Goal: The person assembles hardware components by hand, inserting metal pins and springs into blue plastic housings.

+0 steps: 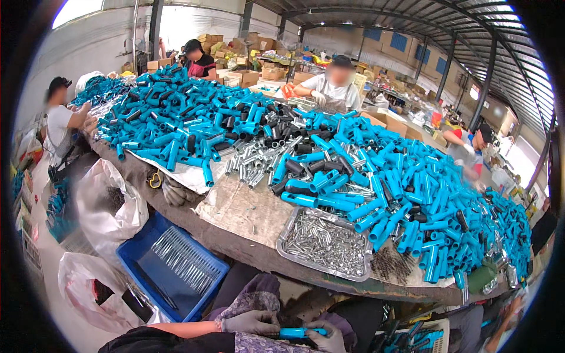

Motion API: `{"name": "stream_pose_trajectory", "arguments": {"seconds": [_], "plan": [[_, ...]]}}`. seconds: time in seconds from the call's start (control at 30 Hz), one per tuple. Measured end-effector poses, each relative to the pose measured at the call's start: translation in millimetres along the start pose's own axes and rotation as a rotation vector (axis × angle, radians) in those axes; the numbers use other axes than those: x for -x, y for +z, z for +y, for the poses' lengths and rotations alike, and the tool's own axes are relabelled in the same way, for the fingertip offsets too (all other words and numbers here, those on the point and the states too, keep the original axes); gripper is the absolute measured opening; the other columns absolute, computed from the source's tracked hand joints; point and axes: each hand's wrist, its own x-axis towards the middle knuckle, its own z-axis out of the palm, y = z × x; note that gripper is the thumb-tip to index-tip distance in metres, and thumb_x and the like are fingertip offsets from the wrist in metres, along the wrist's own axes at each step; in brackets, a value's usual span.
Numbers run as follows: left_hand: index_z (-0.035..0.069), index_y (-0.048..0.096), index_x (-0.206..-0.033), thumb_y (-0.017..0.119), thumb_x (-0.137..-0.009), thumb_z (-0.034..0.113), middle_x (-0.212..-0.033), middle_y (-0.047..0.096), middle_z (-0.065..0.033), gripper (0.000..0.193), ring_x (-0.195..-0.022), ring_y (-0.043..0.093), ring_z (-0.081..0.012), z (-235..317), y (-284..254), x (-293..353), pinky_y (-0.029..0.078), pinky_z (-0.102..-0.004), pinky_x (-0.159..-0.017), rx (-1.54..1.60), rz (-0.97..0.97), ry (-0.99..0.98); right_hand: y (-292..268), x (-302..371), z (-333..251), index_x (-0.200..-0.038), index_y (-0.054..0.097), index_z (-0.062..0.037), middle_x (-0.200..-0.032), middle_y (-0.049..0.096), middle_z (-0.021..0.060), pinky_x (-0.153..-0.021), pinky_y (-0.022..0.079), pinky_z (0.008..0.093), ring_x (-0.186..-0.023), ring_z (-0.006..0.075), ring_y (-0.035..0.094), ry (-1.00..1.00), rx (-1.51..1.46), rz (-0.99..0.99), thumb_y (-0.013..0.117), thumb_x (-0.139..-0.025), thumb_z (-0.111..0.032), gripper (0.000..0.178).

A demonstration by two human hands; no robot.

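Blue tube [293,333] held crosswise, left gloved fingers [269,327] pinching its left end, right gloved fingers [320,325] its right.

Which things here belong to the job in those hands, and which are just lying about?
Likely part of the job:
blue tube, between left hand and right hand
tube pile
small metal parts
springs

Apparently just lying about:
grey glove
yellow item
cardboard boxes

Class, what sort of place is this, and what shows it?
Probably a factory or assembly workshop: blue tubular parts heaped on a long table, a tray of small metal pieces, and a large metal-framed roof overhead.
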Motion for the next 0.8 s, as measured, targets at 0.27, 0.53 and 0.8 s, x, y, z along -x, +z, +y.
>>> {"name": "stream_pose_trajectory", "arguments": {"seconds": [0.27,0.53,0.8], "plan": [[0.004,0.065,-0.1,0.067,-0.096,0.026,-0.088,0.061,0.0046,0.023,-0.084,0.053,-0.0033,14.6,11.3,4.3,0.044,-0.022,-0.076,-0.053,0.053,0.06,1.3,7.4,-1.8,-0.105,0.069,-0.0058,-0.096,0.068,0.0039,-0.081,0.049,0.0276,-0.088,0.0123,0.062,-0.007,-0.045,0.016,0.073,-0.09,-0.015,0.018],[0.004,0.065,-0.101,0.068,-0.096,0.028,-0.089,0.06,0.0046,0.024,-0.086,0.052,-0.003,9.2,12.7,4.3,0.043,-0.0217,-0.076,-0.004,0.046,-0.011,1.3,10.6,-3.1,-0.104,0.07,-0.0055,-0.094,0.069,0.0037,-0.08,0.049,0.0281,-0.087,0.0125,0.062,0.03,-0.026,0.031,0.075,-0.089,-0.019,0.02],[0.004,0.064,-0.101,0.067,-0.096,0.029,-0.089,0.06,0.0055,0.025,-0.085,0.052,-0.0025,12.8,13.0,6.3,0.043,-0.0218,-0.076,-0.004,0.045,-0.026,0.1,8.4,-2.2,-0.102,0.07,-0.0049,-0.092,0.069,0.0042,-0.078,0.049,0.0286,-0.085,0.013,0.062,0.035,-0.012,0.016,0.075,-0.089,-0.018,0.02]]}}
